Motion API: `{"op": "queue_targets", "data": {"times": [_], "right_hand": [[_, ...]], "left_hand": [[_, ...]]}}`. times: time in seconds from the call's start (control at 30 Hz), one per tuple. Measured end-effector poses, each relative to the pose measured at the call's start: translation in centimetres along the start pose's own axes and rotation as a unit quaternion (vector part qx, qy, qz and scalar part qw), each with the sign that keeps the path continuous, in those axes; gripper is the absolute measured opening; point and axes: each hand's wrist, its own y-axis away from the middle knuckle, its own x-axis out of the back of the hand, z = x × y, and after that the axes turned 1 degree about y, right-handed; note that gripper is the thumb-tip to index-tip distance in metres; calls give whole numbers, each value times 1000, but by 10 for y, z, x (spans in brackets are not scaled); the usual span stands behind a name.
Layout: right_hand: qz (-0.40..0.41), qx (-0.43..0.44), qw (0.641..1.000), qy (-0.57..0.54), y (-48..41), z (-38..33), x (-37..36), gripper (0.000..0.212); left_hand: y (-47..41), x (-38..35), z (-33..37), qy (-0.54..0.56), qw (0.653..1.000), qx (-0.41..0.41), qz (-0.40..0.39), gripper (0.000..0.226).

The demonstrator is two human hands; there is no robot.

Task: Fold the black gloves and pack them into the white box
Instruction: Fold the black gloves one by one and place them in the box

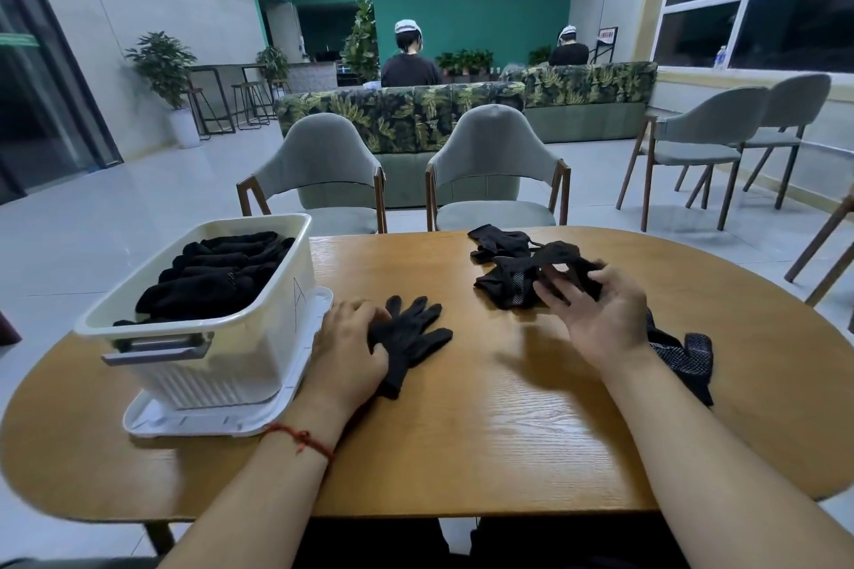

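Black knit glove (412, 337) lies flat on the oval wooden table (462, 439), gripped at the cuff by the left hand (351, 349). The blurred right hand (596, 314) appears to pinch a second black glove (508, 286) from the loose heap (499, 241). Next comes laying the pair together, then folding it into the part-filled white plastic box (282, 291).

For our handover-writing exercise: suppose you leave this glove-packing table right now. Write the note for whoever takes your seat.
Left hand holds a flat glove on the wooden table.
Right hand pinches the top glove of the loose pile.
One dotted glove lies by the right forearm.
White box already holds many folded gloves.
Left: fold and pack all loose ones.
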Motion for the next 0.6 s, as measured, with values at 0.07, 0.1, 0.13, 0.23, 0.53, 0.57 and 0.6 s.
{"op": "queue_targets", "data": {"times": [0.07, 0.1, 0.13, 0.23, 0.53, 0.57, 0.6], "right_hand": [[-15, -13, 1000, -10, 4, -2, -3, 14], [-24, -21, 999, 6, 5, -2, -3, 12], [-32, -27, 999, 33, 6, -2, -5, 12], [-15, -30, 995, 89, 2, 2, -6, 32], [-86, -32, 985, 143, 7, 5, -7, 75], [-92, -36, 985, 144, 8, 5, -7, 76], [-99, -40, 983, 149, 8, 4, -7, 77]], "left_hand": [[-1, 2, 2, 5, 1000, 2, 12, 48], [-1, 1, 3, 20, 1000, -9, 0, 47], [-1, 0, 6, 27, 999, -20, -33, 45], [4, -6, 15, -44, 981, -39, -185, 55], [1, -6, 39, -114, 980, -10, -166, 59], [-3, -7, 41, -132, 981, -17, -142, 56], [-6, -9, 40, -143, 978, -20, -149, 57]]}}
